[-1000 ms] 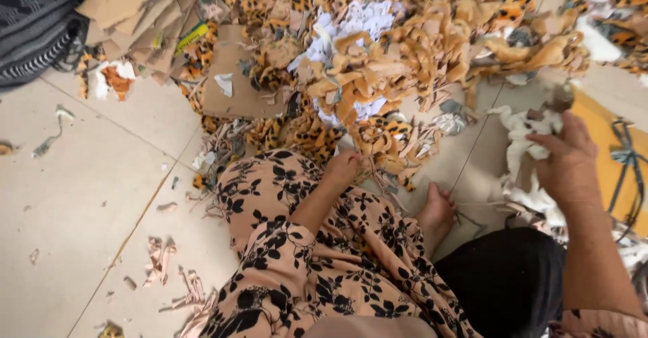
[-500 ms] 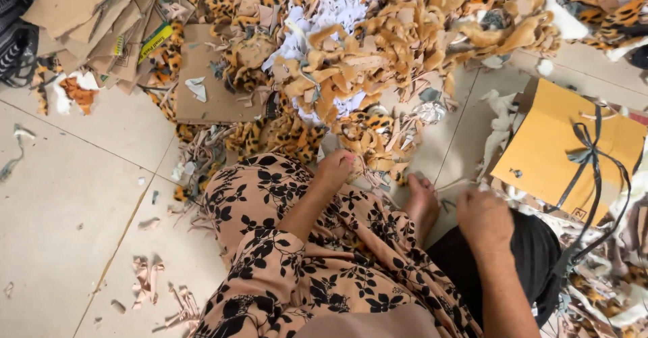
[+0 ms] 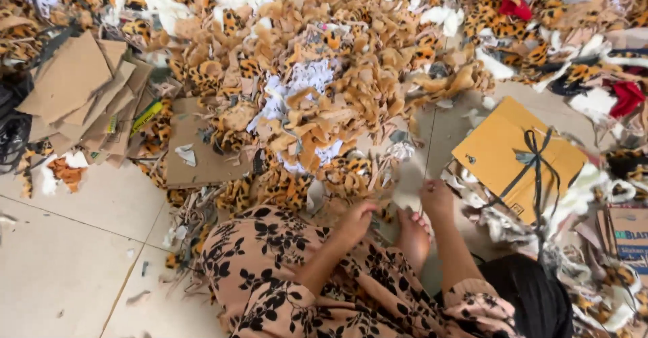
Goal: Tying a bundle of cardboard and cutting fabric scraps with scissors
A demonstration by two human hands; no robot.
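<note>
Tan and leopard-spotted fabric scraps (image 3: 337,115) lie heaped across the tiled floor (image 3: 67,243), and the near edge of the heap comes right up to the person's feet. The left hand (image 3: 356,218) reaches down into that edge with fingers curled, seemingly pinching a scrap, though what it grips is too small to tell. The right hand (image 3: 435,196) is just beside it, fingers closed around a thin pale strip. A bare foot (image 3: 413,233) rests between the two arms, since the person sits low on the floor in a floral dress (image 3: 270,277), with the pile within easy reach. To the right lies a yellow cardboard folder (image 3: 516,159) tied with dark ribbon. To the left, flat cardboard pieces (image 3: 81,98) are stacked together, apart from the soft scraps.
</note>
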